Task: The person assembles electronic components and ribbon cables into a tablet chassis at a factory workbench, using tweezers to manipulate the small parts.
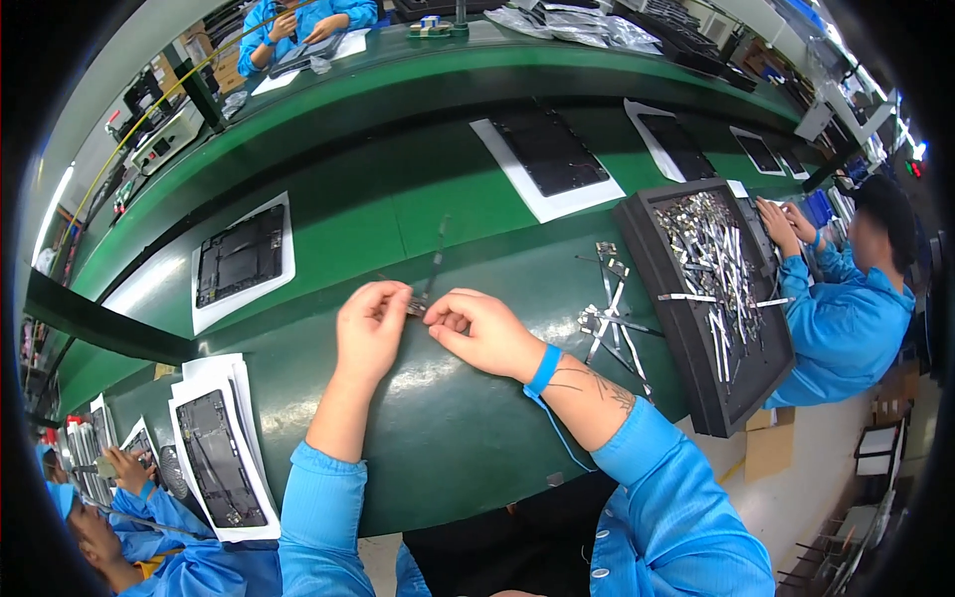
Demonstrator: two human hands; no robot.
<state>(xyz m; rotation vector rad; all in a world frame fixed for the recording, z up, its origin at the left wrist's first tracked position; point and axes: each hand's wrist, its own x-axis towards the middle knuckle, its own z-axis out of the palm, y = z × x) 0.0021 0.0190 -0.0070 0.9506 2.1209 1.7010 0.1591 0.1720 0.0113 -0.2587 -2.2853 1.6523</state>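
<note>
Green belt (378, 224) right across, bent by the lens; along its near side, darker green bench (448, 438). In blue workwear: co-worker at right (846, 308), co-worker at lower left (189, 552), co-worker on the far side (308, 20). On bench at right, tilted in view, black foam tray (676, 343) heaped with flat silvery strips (706, 249), a few poking over its edge. On white sheets: dark panel beyond the tray (547, 149), dark panel at left on belt (242, 256), dark panel on a paper stack (219, 453) at lower left. Just left of tray, loose pile of strips (612, 318), crossed every which way. Mid-bench, both hands close together, near the belt edge: left hand (368, 328) with thumb and fingertips pinched, closed on lower end of a thin dark strip; right hand (482, 328) just beside, fingers curled, thumb and index tips slightly apart at same end, unable to tell grip from mere contact. On right wrist, blue band (544, 368), cord trailing. Thin dark strip (439, 257) between the hands, pointing away toward belt, blurry at far end.
</note>
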